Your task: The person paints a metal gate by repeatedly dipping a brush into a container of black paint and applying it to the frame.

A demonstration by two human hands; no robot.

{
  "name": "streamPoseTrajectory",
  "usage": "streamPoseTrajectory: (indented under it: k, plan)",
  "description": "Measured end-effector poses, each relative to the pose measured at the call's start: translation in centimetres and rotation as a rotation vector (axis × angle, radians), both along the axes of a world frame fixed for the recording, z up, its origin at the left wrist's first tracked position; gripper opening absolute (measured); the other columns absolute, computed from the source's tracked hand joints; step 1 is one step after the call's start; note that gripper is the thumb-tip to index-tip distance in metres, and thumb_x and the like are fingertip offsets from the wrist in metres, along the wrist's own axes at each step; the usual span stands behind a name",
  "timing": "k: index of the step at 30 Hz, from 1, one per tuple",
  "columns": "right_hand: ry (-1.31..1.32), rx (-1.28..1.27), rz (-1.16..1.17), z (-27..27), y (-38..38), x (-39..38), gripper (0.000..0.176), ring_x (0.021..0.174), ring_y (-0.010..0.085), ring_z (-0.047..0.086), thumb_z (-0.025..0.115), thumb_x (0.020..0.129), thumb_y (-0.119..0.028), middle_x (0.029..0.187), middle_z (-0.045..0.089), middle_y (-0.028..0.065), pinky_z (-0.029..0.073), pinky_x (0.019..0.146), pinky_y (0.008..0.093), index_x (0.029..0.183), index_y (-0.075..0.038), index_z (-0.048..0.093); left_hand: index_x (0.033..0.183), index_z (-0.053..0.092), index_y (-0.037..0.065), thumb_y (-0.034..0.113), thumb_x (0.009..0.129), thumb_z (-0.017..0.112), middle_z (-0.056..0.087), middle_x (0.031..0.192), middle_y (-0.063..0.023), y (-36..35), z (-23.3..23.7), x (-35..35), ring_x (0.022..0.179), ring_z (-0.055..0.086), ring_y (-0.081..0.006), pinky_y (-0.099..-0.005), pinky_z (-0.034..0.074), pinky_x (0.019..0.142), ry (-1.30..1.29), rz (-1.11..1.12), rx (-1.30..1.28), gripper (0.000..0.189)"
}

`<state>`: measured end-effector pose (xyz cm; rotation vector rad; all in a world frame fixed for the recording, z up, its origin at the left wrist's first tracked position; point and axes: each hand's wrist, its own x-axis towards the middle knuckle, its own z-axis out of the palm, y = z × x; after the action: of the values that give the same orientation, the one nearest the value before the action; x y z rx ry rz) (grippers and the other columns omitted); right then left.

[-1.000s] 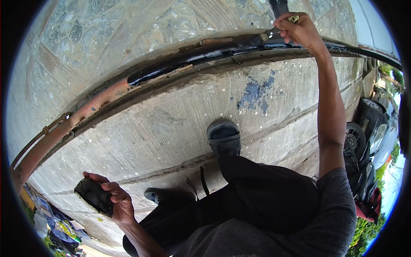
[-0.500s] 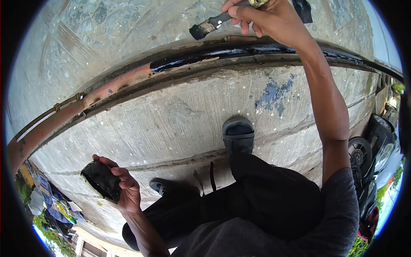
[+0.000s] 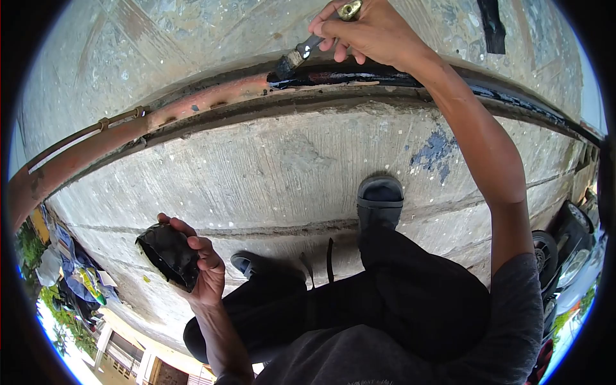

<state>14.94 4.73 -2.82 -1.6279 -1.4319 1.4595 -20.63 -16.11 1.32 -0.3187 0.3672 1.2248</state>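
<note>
My right hand (image 3: 367,29) grips a paintbrush (image 3: 294,57) at the top of the view. Its black bristles touch a long metal rail (image 3: 192,102) set in the ground. The rail is glossy black to the right of the brush and rust orange to the left. My left hand (image 3: 204,271) holds a small black paint container (image 3: 168,255) low at the left, well away from the rail. My two feet in dark sandals (image 3: 380,200) stand on the concrete slab (image 3: 256,173) below the rail.
Stone paving (image 3: 192,38) lies beyond the rail. Parked motorbikes (image 3: 564,250) stand at the right edge. Clothes or bags (image 3: 70,282) lie at the lower left, near a building. A black strip (image 3: 493,22) marks the paving at the top right.
My right hand lifted the brush off the rail, carried it leftward and set it down again at the edge of the black paint. The view has shifted left. My left hand keeps the container.
</note>
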Motion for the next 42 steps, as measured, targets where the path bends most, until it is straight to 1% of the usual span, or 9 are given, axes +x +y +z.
streamPoseTrajectory:
  k: [5, 9, 14, 17, 21, 25, 33, 38, 42]
  plan:
    - [-0.277, 0.042, -0.099, 0.8, 1.0, 1.0, 0.016, 0.050, 0.0134, 0.059, 0.058, 0.083, -0.011, 0.064, 0.065, 0.0086, 0.045, 0.043, 0.0269, 0.081, 0.003, 0.066, 0.139, 0.048, 0.024, 0.035, 0.095, 0.054, 0.051, 0.140, -0.0048, -0.5, 0.2, -0.3, 0.120, 0.054, -0.0330, -0.0460, 0.053, 0.085, 0.003, -0.003, -0.011, 0.046]
    - [0.081, -0.014, -0.108, -0.2, 0.6, -1.5, 0.017, 0.050, 0.0133, 0.059, 0.059, 0.083, -0.012, 0.062, 0.064, 0.0076, 0.045, 0.044, 0.0274, 0.078, 0.002, 0.066, 0.139, 0.048, 0.025, 0.035, 0.095, 0.054, 0.052, 0.139, -0.0050, -0.9, -0.4, -0.7, 0.119, 0.055, -0.0329, -0.0458, 0.053, 0.085, 0.006, 0.010, -0.011, 0.046]
    - [-0.379, 0.018, -0.038, 3.0, -0.5, 0.3, 0.014, 0.051, 0.0134, 0.060, 0.061, 0.084, -0.011, 0.067, 0.066, 0.0074, 0.045, 0.046, 0.0267, 0.084, 0.001, 0.068, 0.140, 0.047, 0.025, 0.034, 0.095, 0.055, 0.052, 0.139, -0.0049, -0.9, 0.1, -0.9, 0.119, 0.055, -0.0330, -0.0461, 0.053, 0.085, -0.007, -0.006, 0.043, 0.046]
    - [-0.108, 0.171, -0.004, 2.5, -1.6, 0.5, 0.014, 0.053, 0.0121, 0.059, 0.061, 0.084, -0.013, 0.066, 0.065, 0.0081, 0.045, 0.047, 0.0264, 0.081, -0.001, 0.068, 0.140, 0.046, 0.025, 0.034, 0.095, 0.055, 0.052, 0.139, -0.0045, -1.1, 0.1, -1.0, 0.119, 0.055, -0.0332, -0.0456, 0.053, 0.085, 0.009, 0.013, 0.025, 0.047]
    - [-0.226, 0.209, 0.330, -0.3, -2.1, 1.7, 0.015, 0.062, 0.0064, 0.061, 0.063, 0.092, -0.019, 0.077, 0.066, -0.0001, 0.043, 0.046, 0.0207, 0.097, -0.009, 0.072, 0.141, 0.045, 0.025, 0.034, 0.095, 0.055, 0.051, 0.140, -0.0045, -1.3, 0.1, -1.2, 0.119, 0.055, -0.0337, -0.0455, 0.053, 0.085, 0.003, 0.000, 0.042, 0.048]
    - [-0.364, 0.207, 0.350, 2.0, -2.0, 6.0, 0.015, 0.061, 0.0059, 0.060, 0.060, 0.092, -0.014, 0.074, 0.065, 0.0012, 0.042, 0.045, 0.0202, 0.097, -0.006, 0.072, 0.141, 0.045, 0.025, 0.033, 0.095, 0.055, 0.051, 0.140, -0.0047, -1.6, 0.4, -1.4, 0.120, 0.054, -0.0339, -0.0453, 0.054, 0.085, -0.003, 0.012, 0.057, 0.048]
    - [-0.344, 0.279, 0.077, 3.5, -5.8, 6.7, 0.016, 0.063, 0.0058, 0.060, 0.062, 0.089, -0.016, 0.069, 0.063, 0.0002, 0.046, 0.051, 0.0212, 0.096, -0.006, 0.071, 0.141, 0.045, 0.025, 0.033, 0.095, 0.055, 0.051, 0.140, -0.0033, -2.6, 0.6, -1.3, 0.120, 0.053, -0.0339, -0.0466, 0.053, 0.086, -0.018, 0.020, 0.049, 0.048]
    - [-0.005, 0.364, -0.110, 4.7, -10.1, 6.0, 0.016, 0.062, 0.0089, 0.064, 0.061, 0.092, -0.009, 0.073, 0.067, 0.0062, 0.048, 0.049, 0.0202, 0.102, -0.002, 0.071, 0.142, 0.045, 0.024, 0.032, 0.095, 0.055, 0.050, 0.140, -0.0028, -3.4, 0.5, -1.8, 0.120, 0.053, -0.0337, -0.0478, 0.052, 0.087, -0.037, 0.025, 0.067, 0.048]
    - [-0.099, 0.196, -0.230, 3.4, -11.3, 6.5, 0.019, 0.062, 0.0125, 0.065, 0.058, 0.091, -0.009, 0.074, 0.068, 0.0089, 0.048, 0.050, 0.0227, 0.102, 0.002, 0.069, 0.142, 0.044, 0.024, 0.032, 0.095, 0.055, 0.050, 0.141, -0.0035, -3.5, 0.9, -1.4, 0.120, 0.053, -0.0340, -0.0488, 0.053, 0.088, -0.028, 0.007, 0.091, 0.048]
